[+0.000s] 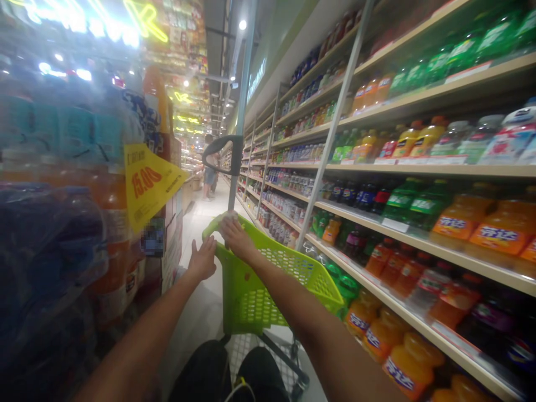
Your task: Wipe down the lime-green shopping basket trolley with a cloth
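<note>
A lime-green plastic shopping basket stands tilted in the aisle ahead of me, on a wire cart frame. My left hand rests on the basket's near left rim, fingers curled over its edge. My right hand is closed around the base of the basket's grey pull handle, which rises upright to a black grip.
Shelves of soft-drink bottles run along the right. Wrapped bottle packs and a yellow price tag crowd the left. The pale aisle floor runs ahead, with a person standing far down it.
</note>
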{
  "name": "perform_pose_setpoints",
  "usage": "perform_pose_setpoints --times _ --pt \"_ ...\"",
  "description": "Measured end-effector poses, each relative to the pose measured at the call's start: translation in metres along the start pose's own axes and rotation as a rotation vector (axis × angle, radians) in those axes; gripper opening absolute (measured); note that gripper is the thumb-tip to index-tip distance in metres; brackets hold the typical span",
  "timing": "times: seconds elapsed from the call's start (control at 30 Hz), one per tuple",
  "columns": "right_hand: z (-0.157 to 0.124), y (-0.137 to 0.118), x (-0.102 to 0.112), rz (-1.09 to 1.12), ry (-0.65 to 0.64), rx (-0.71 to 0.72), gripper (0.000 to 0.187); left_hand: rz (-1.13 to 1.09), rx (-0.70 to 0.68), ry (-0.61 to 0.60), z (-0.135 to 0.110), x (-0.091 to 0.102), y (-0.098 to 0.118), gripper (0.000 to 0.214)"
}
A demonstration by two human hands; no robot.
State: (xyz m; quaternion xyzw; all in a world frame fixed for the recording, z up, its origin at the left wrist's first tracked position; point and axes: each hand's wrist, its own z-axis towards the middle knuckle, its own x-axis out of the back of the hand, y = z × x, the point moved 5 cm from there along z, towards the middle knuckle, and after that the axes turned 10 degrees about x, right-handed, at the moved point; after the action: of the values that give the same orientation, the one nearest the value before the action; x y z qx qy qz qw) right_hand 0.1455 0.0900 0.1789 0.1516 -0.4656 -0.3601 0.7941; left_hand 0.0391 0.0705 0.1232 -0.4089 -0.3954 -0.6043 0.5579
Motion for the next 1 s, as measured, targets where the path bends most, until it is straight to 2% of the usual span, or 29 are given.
perform_pose_setpoints --times 0.1,0.17,0.37,0.47,0.67,0.8,1.0 --pt "-0.02 -0.02 -0.016 0.025 -0.03 0.026 0.033 0.006 0.001 -0.001 -0.001 0.0 0.0 0.076" --pt "-0.022 -0.021 -0.016 0.058 -0.033 0.01 0.034 0.003 -0.001 0.009 -0.001 -0.001 0.0 0.076" --pt "0.012 0.014 0.014 0.142 0.092 -0.132 0.042 -0.005 -0.011 0.036 0.0 -0.005 -0.001 0.076" --pt "0.016 0.016 0.015 0.133 0.085 -0.152 0.044 -0.004 -0.014 0.032 0.0 -0.006 -0.002 0.077" --pt "-0.028 -0.033 -0.027 0.117 -0.028 -0.105 0.041 0.004 -0.028 0.031 -0.003 -0.005 -0.002 0.078" --pt "-0.056 -0.065 -0.054 0.131 -0.016 -0.142 0.041 0.016 -0.036 0.054 -0.004 -0.007 -0.001 0.076" --pt "-0.08 -0.101 -0.079 0.179 0.029 -0.216 0.038 0.022 -0.028 0.065 -0.005 -0.009 0.001 0.074"
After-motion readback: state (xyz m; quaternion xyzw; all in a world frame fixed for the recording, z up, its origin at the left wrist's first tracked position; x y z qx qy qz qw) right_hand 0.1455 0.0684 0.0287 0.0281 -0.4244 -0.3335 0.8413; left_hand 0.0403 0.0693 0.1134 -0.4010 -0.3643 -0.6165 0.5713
